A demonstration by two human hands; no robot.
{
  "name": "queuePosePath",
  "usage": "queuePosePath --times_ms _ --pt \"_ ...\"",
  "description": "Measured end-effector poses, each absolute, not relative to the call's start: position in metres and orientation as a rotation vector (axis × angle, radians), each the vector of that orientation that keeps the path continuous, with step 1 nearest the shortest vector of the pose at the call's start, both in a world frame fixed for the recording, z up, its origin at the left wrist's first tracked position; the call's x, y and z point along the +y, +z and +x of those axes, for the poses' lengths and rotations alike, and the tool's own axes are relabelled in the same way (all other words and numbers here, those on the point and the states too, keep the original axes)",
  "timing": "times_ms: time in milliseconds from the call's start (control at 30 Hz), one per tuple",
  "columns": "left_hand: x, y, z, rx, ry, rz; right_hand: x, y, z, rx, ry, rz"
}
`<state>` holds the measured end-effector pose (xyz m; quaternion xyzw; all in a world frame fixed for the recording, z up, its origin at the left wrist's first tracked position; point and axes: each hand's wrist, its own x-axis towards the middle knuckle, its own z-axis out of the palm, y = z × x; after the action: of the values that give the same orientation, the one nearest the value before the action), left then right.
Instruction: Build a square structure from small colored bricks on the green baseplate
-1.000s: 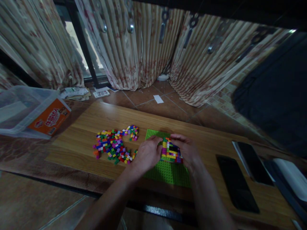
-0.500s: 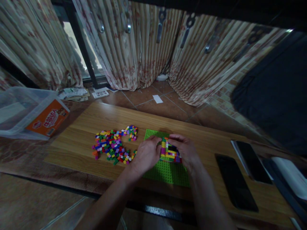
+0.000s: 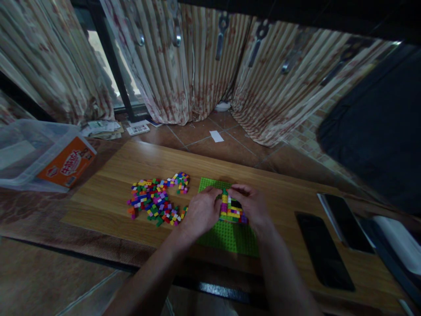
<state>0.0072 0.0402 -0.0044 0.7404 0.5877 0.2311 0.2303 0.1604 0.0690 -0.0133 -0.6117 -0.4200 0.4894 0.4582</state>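
Observation:
A green studded baseplate (image 3: 230,239) lies on the wooden board, bearing a low hollow structure of colourful toy bricks (image 3: 230,213) with a dark gap in its middle. My left hand (image 3: 204,210) curls against the structure's left side, thumb and fingers drawn together at its far left corner. Over the far right part bends my right hand (image 3: 251,202), its fingers closed at the top edge. Both sets of fingertips touch the bricks or come very close. Whether a loose brick is between them is hidden. Loose bricks (image 3: 154,202) lie heaped to the left.
The wooden board (image 3: 108,188) carries a black phone (image 3: 324,250) and another dark phone (image 3: 348,224) on the right. At far left stands a clear plastic bin (image 3: 39,153) with an orange label. Striped curtains (image 3: 204,66) hang behind, and papers (image 3: 103,129) lie on the floor.
My right hand has shifted slightly left along the far edge of the brick structure. My left hand stays nearly in place.

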Motion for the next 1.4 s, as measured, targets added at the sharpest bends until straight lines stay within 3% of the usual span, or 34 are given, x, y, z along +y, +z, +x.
queuePosePath --times_ms 567,1000,1400 --pt "0.041 -0.003 0.006 1.604 0.616 2.043 0.068 -0.018 0.183 -1.21 1.078 -1.621" --pt "0.041 -0.004 0.006 1.606 0.606 2.072 0.068 -0.01 0.185 -1.611 0.677 -1.763" --pt "0.04 -0.003 0.005 1.624 0.584 2.043 0.074 -0.013 0.185 -1.408 0.524 -1.675"
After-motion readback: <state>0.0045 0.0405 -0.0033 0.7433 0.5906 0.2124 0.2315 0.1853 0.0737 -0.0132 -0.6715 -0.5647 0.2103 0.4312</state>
